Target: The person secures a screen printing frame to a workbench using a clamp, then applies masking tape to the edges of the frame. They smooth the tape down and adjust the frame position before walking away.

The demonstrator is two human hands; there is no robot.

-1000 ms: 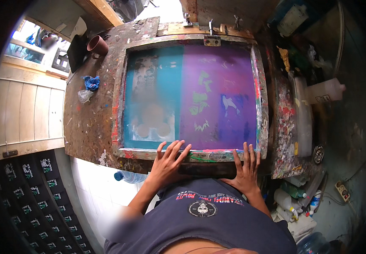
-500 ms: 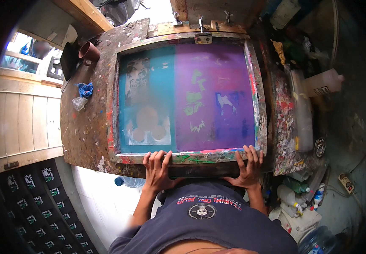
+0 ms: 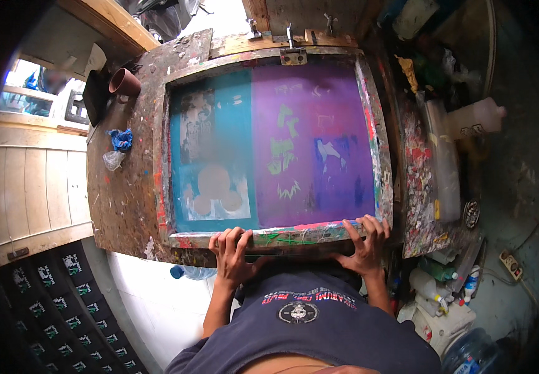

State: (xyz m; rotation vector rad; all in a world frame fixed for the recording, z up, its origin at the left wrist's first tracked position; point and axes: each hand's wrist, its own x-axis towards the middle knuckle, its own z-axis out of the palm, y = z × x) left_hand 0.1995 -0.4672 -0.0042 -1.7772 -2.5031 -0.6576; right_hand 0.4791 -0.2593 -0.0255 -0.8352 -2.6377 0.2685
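Note:
A paint-crusted screen printing frame point(image 3: 160, 168) lies on a stained wooden worktable point(image 3: 116, 193). Its mesh is teal point(image 3: 232, 134) on the left and purple point(image 3: 347, 109) on the right, with pale and green stencil shapes. A metal hinge clamp point(image 3: 293, 57) holds its back edge. My left hand point(image 3: 233, 255) grips the front rail at the left of centre, fingers curled over it. At the right end of that rail my right hand point(image 3: 364, 249) has its fingers bent over the edge. Both thumbs reach toward the underside; their tips are hard to make out.
A brown mug point(image 3: 125, 81) and crumpled blue plastic point(image 3: 120, 139) sit left of the frame. A cluttered side ledge point(image 3: 416, 187) holds a translucent container point(image 3: 475, 116), with bottles point(image 3: 428, 280) below. Dark printed cloths point(image 3: 63, 311) lie lower left, near a water bottle point(image 3: 185, 272).
My left hand has moved down and left from the mesh's edge to curl round the front rail. My right fingers have bent further. The view has shifted, so the bench sits slightly further left.

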